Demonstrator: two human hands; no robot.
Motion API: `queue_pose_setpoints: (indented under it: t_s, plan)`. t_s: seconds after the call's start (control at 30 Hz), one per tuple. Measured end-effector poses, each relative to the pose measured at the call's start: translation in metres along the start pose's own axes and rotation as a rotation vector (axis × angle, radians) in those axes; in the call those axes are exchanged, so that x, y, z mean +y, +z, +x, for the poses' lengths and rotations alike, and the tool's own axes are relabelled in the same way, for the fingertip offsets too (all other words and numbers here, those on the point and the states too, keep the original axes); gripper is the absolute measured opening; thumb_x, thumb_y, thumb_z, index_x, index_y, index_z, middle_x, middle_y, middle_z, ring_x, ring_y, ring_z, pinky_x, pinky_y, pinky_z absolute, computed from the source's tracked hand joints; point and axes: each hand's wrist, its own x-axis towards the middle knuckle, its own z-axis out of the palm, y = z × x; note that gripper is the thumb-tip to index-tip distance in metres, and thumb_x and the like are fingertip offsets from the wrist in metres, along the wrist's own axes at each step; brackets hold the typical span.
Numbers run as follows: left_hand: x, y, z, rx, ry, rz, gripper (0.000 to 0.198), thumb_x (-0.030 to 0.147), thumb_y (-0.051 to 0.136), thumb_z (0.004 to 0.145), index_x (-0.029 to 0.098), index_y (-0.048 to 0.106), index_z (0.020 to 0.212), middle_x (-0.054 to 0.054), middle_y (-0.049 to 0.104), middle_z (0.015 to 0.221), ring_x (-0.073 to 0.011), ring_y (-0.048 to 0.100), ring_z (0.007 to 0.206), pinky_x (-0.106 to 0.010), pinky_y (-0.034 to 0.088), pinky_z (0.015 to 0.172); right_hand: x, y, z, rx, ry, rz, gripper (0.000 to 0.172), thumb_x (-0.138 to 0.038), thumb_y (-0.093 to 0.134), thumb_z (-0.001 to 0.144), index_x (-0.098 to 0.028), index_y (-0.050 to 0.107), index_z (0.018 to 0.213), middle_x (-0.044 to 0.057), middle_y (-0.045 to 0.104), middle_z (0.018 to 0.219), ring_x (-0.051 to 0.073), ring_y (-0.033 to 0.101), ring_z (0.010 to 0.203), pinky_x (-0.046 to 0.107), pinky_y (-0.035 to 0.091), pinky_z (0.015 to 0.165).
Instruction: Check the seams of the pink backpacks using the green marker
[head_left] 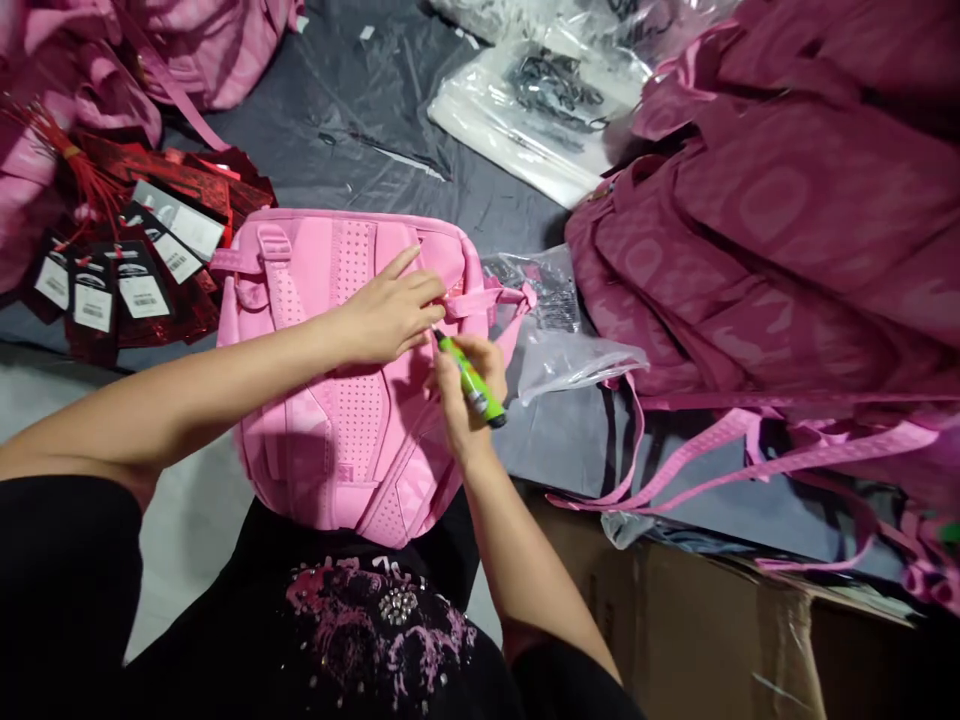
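A pink backpack (356,390) lies with its strap side up, partly over the table's front edge and against my body. My left hand (397,310) rests on its right part, fingers spread and pressing near a strap (476,300). In my closed right hand (472,375) is a green marker (474,380) with black ends. Its dark tip points up and left, close to my left fingertips. What the tip touches is hidden by my fingers.
Black hang tags (120,285) with red strings lie left of the backpack. More pink backpacks (787,250) are piled on the right, straps hanging over the edge. Clear plastic bags (525,110) lie at the back. A cardboard box (697,620) stands below.
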Motion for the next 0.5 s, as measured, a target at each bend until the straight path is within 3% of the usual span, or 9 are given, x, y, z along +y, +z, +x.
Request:
queue_pose_setpoints:
  t_s: [0.1, 0.2, 0.3, 0.4, 0.5]
  plan:
    - [-0.001, -0.004, 0.012, -0.081, 0.058, -0.008, 0.036, 0.047, 0.075, 0.077, 0.016, 0.07, 0.093, -0.009, 0.068, 0.095, -0.0291, 0.057, 0.105, -0.056, 0.037, 0.109, 0.018, -0.011, -0.024, 0.148, 0.116, -0.014, 0.04, -0.05, 0.069, 0.083, -0.019, 0.059, 0.106, 0.002, 0.068, 0.092, 0.009, 0.059, 0.053, 0.027, 0.052, 0.055]
    - [0.008, -0.004, 0.01, -0.129, 0.133, -0.002, 0.037, 0.047, 0.082, 0.07, 0.018, 0.069, 0.087, -0.007, 0.069, 0.09, -0.0273, 0.057, 0.099, -0.053, 0.04, 0.106, 0.022, -0.022, -0.025, 0.274, 0.176, -0.069, 0.038, -0.052, 0.07, 0.081, -0.016, 0.064, 0.093, 0.003, 0.068, 0.081, 0.013, 0.061, 0.057, 0.029, 0.053, 0.058]
    - [0.021, 0.003, -0.002, -0.094, 0.15, 0.02, 0.033, 0.05, 0.076, 0.079, 0.019, 0.066, 0.086, -0.003, 0.067, 0.088, -0.0223, 0.058, 0.094, -0.052, 0.037, 0.114, 0.021, -0.019, -0.018, 0.332, 0.173, -0.101, 0.038, -0.054, 0.066, 0.084, -0.017, 0.062, 0.078, 0.002, 0.063, 0.067, 0.016, 0.062, 0.06, 0.031, 0.054, 0.061]
    - [0.027, 0.01, -0.012, -0.01, 0.119, 0.011, 0.025, 0.045, 0.064, 0.091, 0.02, 0.064, 0.087, -0.001, 0.063, 0.087, -0.02, 0.057, 0.094, -0.049, 0.036, 0.117, 0.021, -0.011, -0.014, 0.315, 0.197, -0.023, 0.037, -0.053, 0.068, 0.084, -0.016, 0.063, 0.081, 0.002, 0.064, 0.069, 0.016, 0.062, 0.059, 0.032, 0.054, 0.06]
    - [0.026, 0.014, -0.013, 0.011, 0.123, -0.004, 0.02, 0.038, 0.059, 0.094, 0.02, 0.063, 0.087, 0.0, 0.061, 0.084, -0.02, 0.057, 0.096, -0.048, 0.037, 0.118, 0.024, -0.007, -0.015, 0.258, 0.219, 0.007, 0.037, -0.052, 0.072, 0.081, -0.016, 0.065, 0.085, 0.003, 0.066, 0.072, 0.016, 0.063, 0.061, 0.032, 0.055, 0.06]
